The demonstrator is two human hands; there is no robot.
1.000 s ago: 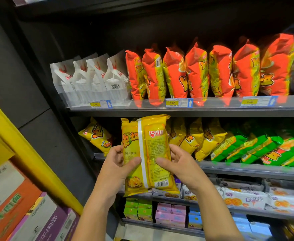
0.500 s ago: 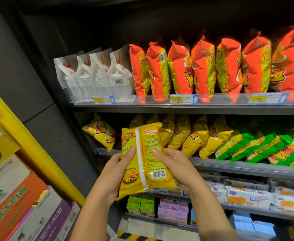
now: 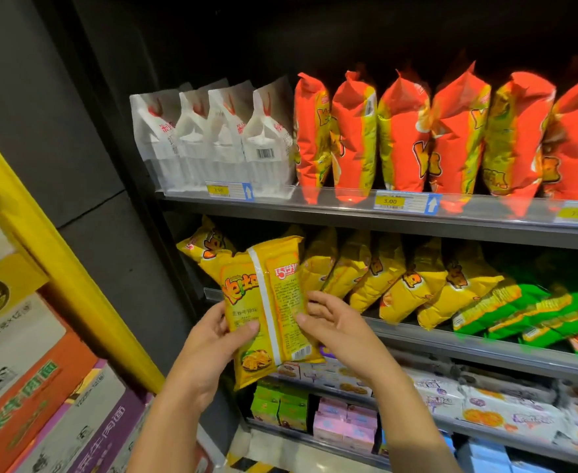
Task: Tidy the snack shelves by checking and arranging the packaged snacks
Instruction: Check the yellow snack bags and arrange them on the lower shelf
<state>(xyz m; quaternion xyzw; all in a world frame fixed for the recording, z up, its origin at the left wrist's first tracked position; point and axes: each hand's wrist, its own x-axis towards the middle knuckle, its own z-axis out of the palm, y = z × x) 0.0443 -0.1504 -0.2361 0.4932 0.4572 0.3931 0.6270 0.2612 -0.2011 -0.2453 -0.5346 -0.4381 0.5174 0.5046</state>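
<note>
I hold a yellow snack bag (image 3: 270, 302) upright with its back seam and barcode facing me, just in front of the middle shelf (image 3: 485, 349). My left hand (image 3: 212, 346) grips its left edge, thumb across the front. My right hand (image 3: 328, 322) holds the right edge with thumb and fingers on the bag. Behind it leans a row of matching yellow bags (image 3: 400, 285), and one more yellow bag (image 3: 205, 247) lies at the shelf's far left.
Orange bags (image 3: 417, 138) and white bags (image 3: 212, 138) stand on the upper shelf (image 3: 349, 213). Green bags (image 3: 536, 312) lie right of the yellow row. Lower shelves carry small boxes (image 3: 342, 421) and white packets (image 3: 502, 411). Stacked cartons (image 3: 35, 387) and a yellow post (image 3: 59, 268) stand at left.
The yellow bag has moved up and toward the left end of the middle shelf, both hands still on it. My view has shifted left and closer to the shelves.
</note>
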